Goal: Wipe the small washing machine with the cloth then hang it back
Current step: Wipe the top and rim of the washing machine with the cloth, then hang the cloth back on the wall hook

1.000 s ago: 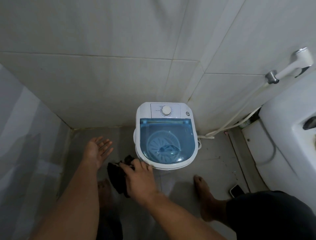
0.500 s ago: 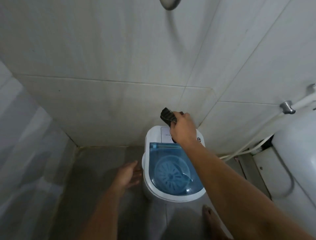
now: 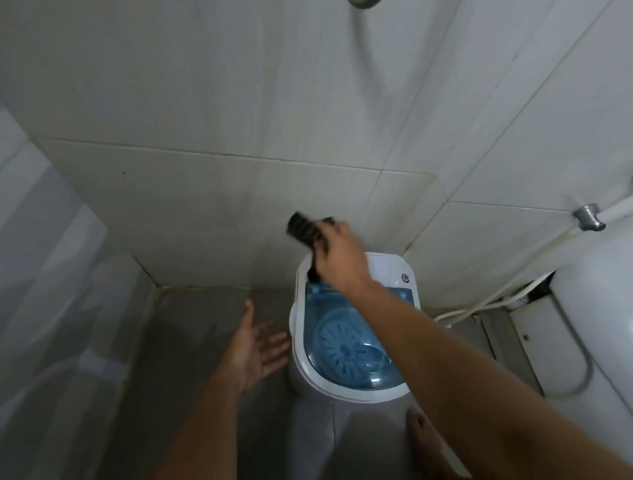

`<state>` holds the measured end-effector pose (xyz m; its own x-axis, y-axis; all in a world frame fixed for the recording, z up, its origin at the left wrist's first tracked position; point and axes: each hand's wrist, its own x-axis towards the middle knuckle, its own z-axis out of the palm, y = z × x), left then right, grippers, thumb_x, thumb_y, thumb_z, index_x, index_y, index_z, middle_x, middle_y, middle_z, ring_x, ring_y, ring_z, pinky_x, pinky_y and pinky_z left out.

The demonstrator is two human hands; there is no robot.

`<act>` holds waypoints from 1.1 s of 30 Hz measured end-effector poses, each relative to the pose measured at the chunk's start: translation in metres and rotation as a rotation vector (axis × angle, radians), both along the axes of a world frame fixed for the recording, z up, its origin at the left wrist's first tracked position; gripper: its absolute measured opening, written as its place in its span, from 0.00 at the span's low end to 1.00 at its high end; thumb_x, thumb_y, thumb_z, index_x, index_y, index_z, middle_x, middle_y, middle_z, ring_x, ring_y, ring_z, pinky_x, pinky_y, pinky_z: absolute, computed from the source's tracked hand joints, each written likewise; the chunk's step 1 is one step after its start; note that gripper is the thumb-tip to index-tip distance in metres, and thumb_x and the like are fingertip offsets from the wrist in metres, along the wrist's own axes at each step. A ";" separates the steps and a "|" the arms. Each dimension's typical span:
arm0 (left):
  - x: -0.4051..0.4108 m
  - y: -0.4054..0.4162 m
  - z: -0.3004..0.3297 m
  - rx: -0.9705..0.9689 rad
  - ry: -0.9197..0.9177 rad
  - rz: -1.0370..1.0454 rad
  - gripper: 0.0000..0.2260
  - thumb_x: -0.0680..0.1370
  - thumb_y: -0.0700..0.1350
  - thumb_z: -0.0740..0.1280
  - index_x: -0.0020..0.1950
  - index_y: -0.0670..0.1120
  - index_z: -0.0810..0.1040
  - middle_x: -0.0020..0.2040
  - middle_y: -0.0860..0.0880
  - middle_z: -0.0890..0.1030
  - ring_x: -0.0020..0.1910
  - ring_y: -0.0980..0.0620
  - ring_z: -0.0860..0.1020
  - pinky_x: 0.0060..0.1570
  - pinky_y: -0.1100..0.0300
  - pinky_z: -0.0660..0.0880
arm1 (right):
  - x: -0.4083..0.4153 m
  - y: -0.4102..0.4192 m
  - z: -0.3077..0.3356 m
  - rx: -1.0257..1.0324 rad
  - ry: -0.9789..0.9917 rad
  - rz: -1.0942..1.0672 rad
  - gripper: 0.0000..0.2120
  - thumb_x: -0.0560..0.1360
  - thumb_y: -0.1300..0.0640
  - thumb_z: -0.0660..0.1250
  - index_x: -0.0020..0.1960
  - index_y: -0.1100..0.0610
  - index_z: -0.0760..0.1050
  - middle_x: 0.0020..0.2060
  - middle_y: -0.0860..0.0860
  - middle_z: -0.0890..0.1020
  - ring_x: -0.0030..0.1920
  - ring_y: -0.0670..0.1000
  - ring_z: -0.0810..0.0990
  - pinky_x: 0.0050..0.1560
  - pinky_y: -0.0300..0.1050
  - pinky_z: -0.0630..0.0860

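The small white washing machine [image 3: 404, 270] with a blue see-through lid [image 3: 352, 346] stands on the floor in the corner of tiled walls. My right hand [image 3: 339, 257] is over the machine's back panel, shut on a dark cloth [image 3: 305, 229] that sticks out to the upper left and hangs down onto the machine's back left corner. My right forearm crosses over the lid. My left hand [image 3: 257, 346] is open, palm up, just left of the machine and not touching it.
A white toilet [image 3: 589, 325] stands at the right, with a chrome fitting [image 3: 587, 216] and a white hose [image 3: 496, 298] on the wall beside it. My bare foot [image 3: 424, 442] is on the grey floor in front of the machine. A metal fixture [image 3: 364, 2] shows at the top edge.
My right hand rose with the cloth from the machine's front left rim to its back panel and now shifts left. My left hand moved next to the machine.
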<state>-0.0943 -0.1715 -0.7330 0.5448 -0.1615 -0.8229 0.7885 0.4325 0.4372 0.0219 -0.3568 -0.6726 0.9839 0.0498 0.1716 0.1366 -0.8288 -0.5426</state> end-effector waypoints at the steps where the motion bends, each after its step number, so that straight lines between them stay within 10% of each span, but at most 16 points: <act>1: -0.001 0.001 0.002 -0.002 0.001 -0.009 0.38 0.73 0.75 0.55 0.70 0.48 0.73 0.61 0.40 0.80 0.60 0.41 0.80 0.64 0.42 0.73 | 0.009 -0.009 0.001 -0.050 0.002 -0.088 0.21 0.79 0.57 0.63 0.73 0.53 0.72 0.60 0.60 0.75 0.55 0.63 0.79 0.56 0.58 0.80; 12: -0.004 0.007 0.006 0.016 0.002 -0.047 0.40 0.70 0.77 0.55 0.68 0.48 0.73 0.63 0.40 0.80 0.60 0.40 0.80 0.60 0.43 0.76 | -0.048 0.007 -0.037 -0.587 0.067 0.278 0.28 0.74 0.58 0.67 0.74 0.51 0.71 0.61 0.60 0.74 0.55 0.64 0.75 0.52 0.59 0.74; 27: -0.035 0.007 0.057 0.358 -0.124 0.057 0.37 0.78 0.70 0.48 0.73 0.45 0.72 0.65 0.41 0.78 0.64 0.42 0.76 0.69 0.43 0.66 | -0.215 -0.007 -0.034 -0.787 0.179 0.887 0.21 0.72 0.51 0.72 0.64 0.46 0.77 0.58 0.55 0.77 0.54 0.59 0.80 0.51 0.55 0.79; 33: -0.069 0.000 0.119 0.455 -0.214 -0.069 0.33 0.77 0.71 0.51 0.68 0.49 0.76 0.59 0.43 0.81 0.60 0.43 0.78 0.65 0.44 0.69 | -0.266 -0.062 0.041 -0.282 0.380 0.536 0.20 0.78 0.48 0.62 0.69 0.42 0.72 0.62 0.49 0.74 0.63 0.54 0.77 0.66 0.48 0.74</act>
